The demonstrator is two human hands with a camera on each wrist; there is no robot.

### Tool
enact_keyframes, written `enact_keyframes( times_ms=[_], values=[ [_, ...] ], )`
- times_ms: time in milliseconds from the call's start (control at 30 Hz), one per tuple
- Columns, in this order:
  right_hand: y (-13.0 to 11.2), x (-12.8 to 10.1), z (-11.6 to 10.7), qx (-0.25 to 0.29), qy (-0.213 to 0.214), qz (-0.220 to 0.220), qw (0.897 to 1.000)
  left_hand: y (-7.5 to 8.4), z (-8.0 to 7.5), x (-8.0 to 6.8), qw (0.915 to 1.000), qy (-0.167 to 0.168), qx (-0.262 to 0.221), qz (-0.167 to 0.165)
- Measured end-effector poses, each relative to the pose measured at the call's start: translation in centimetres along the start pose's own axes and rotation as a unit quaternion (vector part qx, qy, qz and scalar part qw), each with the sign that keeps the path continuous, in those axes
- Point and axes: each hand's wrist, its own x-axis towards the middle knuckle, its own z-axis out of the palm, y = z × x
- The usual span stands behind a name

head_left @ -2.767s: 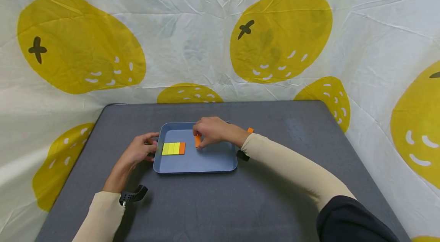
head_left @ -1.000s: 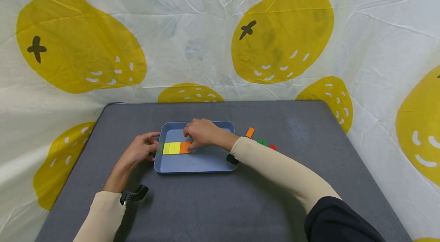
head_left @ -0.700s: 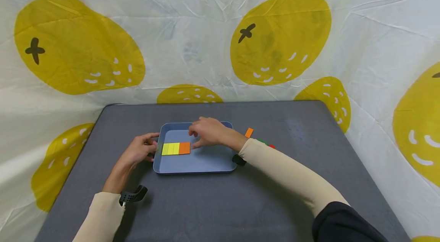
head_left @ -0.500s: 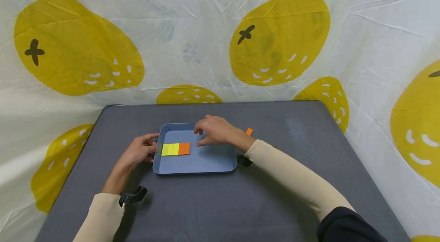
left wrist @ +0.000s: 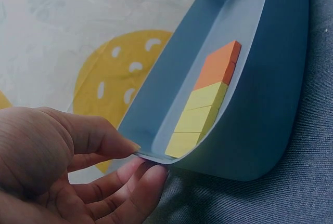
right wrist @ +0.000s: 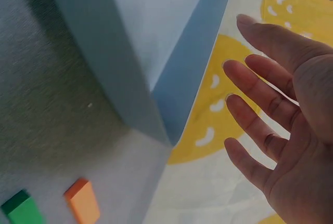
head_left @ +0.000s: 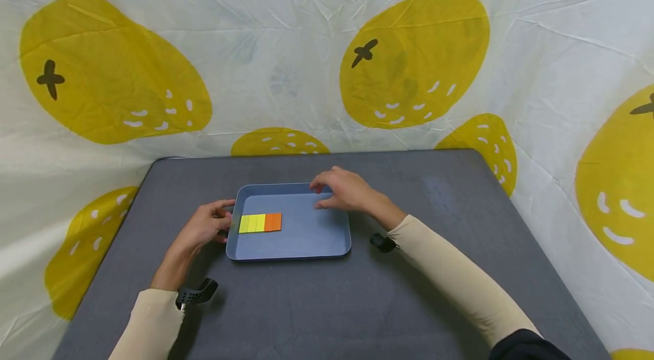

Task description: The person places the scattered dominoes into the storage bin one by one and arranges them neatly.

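In the head view, a blue tray (head_left: 306, 243) lies on the table. My left hand (head_left: 204, 224) is at its left end, and the left wrist view shows thumb and fingertips pinching the rim (left wrist: 156, 158). Inside the tray, three yellow blocks (head_left: 252, 223) and two orange blocks (head_left: 273, 222) form one flat row, side by side. Over the tray's back right corner hovers my right hand (head_left: 349, 189). Its fingers are spread and relaxed in the right wrist view, with nothing held.
An orange block (right wrist: 82, 201) and a green block (right wrist: 23, 208) lie on the table beyond the tray's right end, in the right wrist view; the right arm hides them in the head view. A patterned cloth (head_left: 276, 82) hangs behind the grey table (head_left: 317, 303).
My right hand set an orange block against the first orange one, released it, and has moved right and up over the tray. My left hand stays at the tray's left end.
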Motion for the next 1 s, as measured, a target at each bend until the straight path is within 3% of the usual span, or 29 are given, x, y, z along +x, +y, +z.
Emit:
enact_keyframes(
  times_ms=[533,1000],
  values=[
    [4.3,-4.7,0.4,0.032,0.041,0.064,0.997,-0.3,0.3,0.0,1.0000,0.007,0.002,-0.001],
    [7.9,-7.5,1.4,0.017,0.065,0.111,0.992,-0.2,0.3,0.1,1.0000,0.008,-0.001,-0.005]
  ],
)
